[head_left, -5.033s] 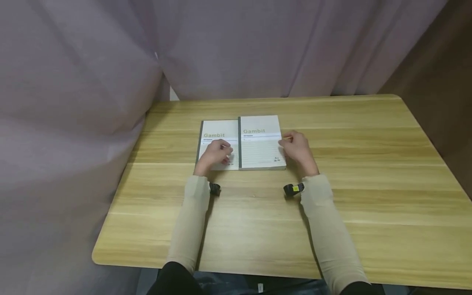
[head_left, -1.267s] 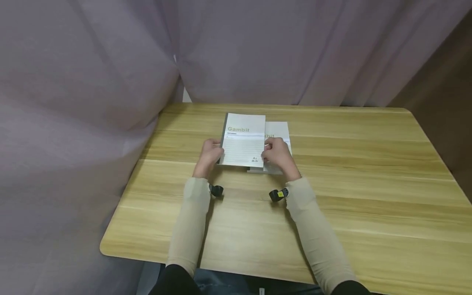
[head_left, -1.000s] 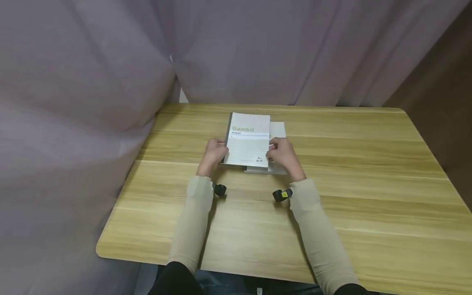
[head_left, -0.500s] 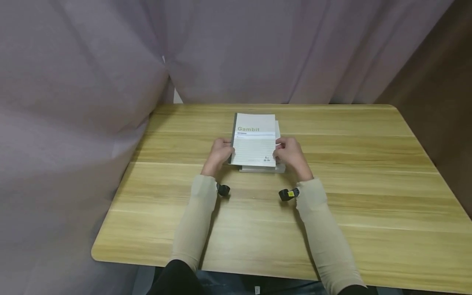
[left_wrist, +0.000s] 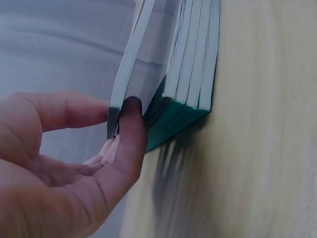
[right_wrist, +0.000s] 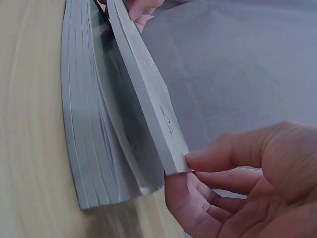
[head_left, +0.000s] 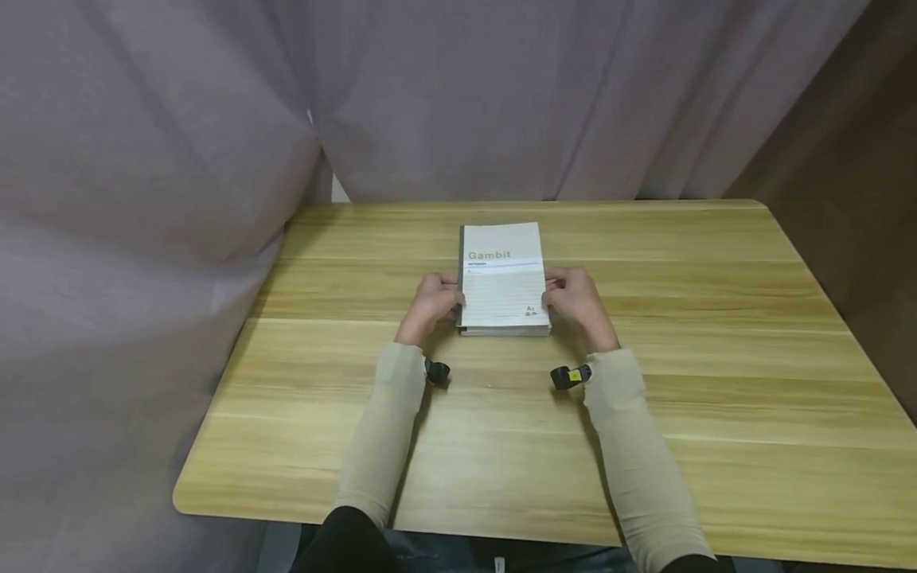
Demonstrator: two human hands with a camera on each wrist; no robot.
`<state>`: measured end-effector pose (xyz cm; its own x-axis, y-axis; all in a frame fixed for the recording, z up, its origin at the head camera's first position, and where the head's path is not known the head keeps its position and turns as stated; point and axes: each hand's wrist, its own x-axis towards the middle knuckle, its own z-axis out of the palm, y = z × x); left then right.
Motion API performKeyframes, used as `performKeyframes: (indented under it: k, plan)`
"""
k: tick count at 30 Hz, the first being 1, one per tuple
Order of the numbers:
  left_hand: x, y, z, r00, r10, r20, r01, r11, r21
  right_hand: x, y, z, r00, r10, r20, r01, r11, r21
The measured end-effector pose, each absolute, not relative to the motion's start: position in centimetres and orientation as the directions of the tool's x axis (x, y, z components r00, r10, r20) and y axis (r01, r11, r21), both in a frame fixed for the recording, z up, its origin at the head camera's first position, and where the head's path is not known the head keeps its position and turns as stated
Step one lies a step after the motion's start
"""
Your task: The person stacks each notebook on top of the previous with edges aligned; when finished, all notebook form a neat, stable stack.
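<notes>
A white notebook [head_left: 504,278] with a dark spine and "Gambit" on its cover is held level between both hands. My left hand [head_left: 430,306] pinches its spine side, thumb and fingers on opposite faces in the left wrist view. At the opposite long edge, my right hand [head_left: 579,302] pinches near the corner. Beneath lies a stack of several similar notebooks [left_wrist: 190,54], lined up almost exactly under the held one. In the right wrist view a narrow wedge of space separates the held notebook [right_wrist: 148,94] from the stack's top cover.
The stack lies on a light wood-grain table [head_left: 494,446], toward its far edge. Grey-purple curtain [head_left: 458,103] hangs behind the table and down its left side. A small black wrist camera [head_left: 569,376] is worn at each sleeve cuff.
Five seconds ago a notebook lay on the left beside another, the left hand over it. Both hands then carried a notebook rightward above the stack, and it now covers the stack, lower than before.
</notes>
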<state>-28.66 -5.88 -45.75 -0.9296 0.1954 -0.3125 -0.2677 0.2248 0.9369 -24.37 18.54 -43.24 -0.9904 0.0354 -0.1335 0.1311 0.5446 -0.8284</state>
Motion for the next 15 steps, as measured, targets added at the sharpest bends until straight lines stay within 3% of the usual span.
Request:
performKeyframes:
  k: [15]
  plan:
    - [-28.11, -5.7, -45.83, -0.946, 0.214, -0.243, -0.166, 0.326, 0.931, -23.93, 18.82, -43.84, -0.986, 0.064, -0.153, 0.163, 0.536, -0.829]
